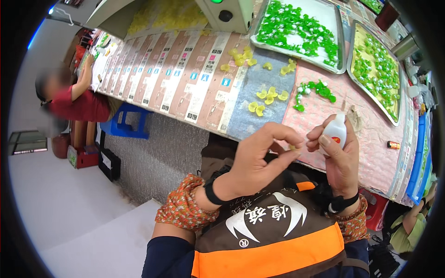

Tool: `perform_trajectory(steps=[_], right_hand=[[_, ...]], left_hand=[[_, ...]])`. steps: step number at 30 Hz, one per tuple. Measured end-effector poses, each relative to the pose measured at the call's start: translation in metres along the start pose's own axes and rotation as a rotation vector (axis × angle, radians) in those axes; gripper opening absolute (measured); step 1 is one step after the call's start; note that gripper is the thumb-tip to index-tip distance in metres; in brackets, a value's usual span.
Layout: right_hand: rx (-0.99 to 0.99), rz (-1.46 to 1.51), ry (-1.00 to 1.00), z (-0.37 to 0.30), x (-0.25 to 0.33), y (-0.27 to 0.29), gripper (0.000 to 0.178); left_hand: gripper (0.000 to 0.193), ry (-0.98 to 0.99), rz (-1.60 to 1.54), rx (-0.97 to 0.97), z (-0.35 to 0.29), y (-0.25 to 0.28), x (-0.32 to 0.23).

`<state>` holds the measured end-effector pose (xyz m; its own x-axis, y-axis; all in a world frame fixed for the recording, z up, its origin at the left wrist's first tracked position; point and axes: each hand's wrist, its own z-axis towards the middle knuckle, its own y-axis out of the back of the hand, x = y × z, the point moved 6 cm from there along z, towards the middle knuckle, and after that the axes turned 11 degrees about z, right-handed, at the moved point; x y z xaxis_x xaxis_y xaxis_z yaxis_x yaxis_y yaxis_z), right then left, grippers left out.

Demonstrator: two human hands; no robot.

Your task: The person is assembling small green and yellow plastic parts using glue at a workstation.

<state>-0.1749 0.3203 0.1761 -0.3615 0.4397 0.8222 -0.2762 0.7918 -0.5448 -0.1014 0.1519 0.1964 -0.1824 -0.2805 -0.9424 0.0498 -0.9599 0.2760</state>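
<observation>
Just above the person's apron, the two hands meet close together. The right hand (340,157) is wrapped around a small white squeeze bottle (335,131) with a slim nozzle, thumb pressed on its side. The left hand (259,157) pinches forefinger to thumb right at the nozzle tip — whatever sits in that pinch is too small to make out, though a speck of yellow shows there.

Judging by the table (324,120), much lies finished and some waits: loose yellow petal pieces (268,96) — glossy, translucent, cupped like small flowers — are scattered on the grey and pink cloth, beside a little cluster of green pieces with white beads (314,90). Beyond them, two shallow metal trays (345,44) hold many green pieces, shiny and plastic-looking, spread in a single layer. A heap of yellow ones (162,16) lies farther back.

At the left, another person in a red top (81,104) leans on the same long table.
</observation>
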Motion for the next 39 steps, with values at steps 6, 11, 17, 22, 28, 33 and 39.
perform_trajectory(steps=[6,11,17,22,28,33,39], right_hand=[[-0.121,0.037,0.001,0.001,0.0,0.008,0.028],[-0.221,0.066,-0.005,-0.001,-0.004,0.02,0.032],[-0.211,0.067,-0.015,0.003,-0.009,0.024,0.029],[-0.187,-0.009,-0.085,0.008,-0.012,0.019,0.028],[-0.2,-0.076,-0.133,0.002,-0.017,0.017,0.029],[-0.158,-0.07,-0.155,-0.001,-0.017,0.019,0.031],[-0.176,-0.118,-0.194,-0.001,-0.016,0.011,0.032]], left_hand=[[0.031,-0.069,-0.127,0.031,0.029,-0.031,0.011],[0.047,-0.19,0.094,-0.088,0.035,-0.04,0.001],[0.047,-0.381,0.35,-0.164,0.035,-0.043,-0.004],[0.048,-0.414,0.405,-0.184,0.027,-0.041,0.002],[0.045,-0.29,0.338,-0.13,0.016,-0.035,0.012],[0.034,0.276,-0.303,0.127,0.005,-0.035,0.046],[0.03,0.439,-0.567,0.22,0.003,-0.043,0.05]])
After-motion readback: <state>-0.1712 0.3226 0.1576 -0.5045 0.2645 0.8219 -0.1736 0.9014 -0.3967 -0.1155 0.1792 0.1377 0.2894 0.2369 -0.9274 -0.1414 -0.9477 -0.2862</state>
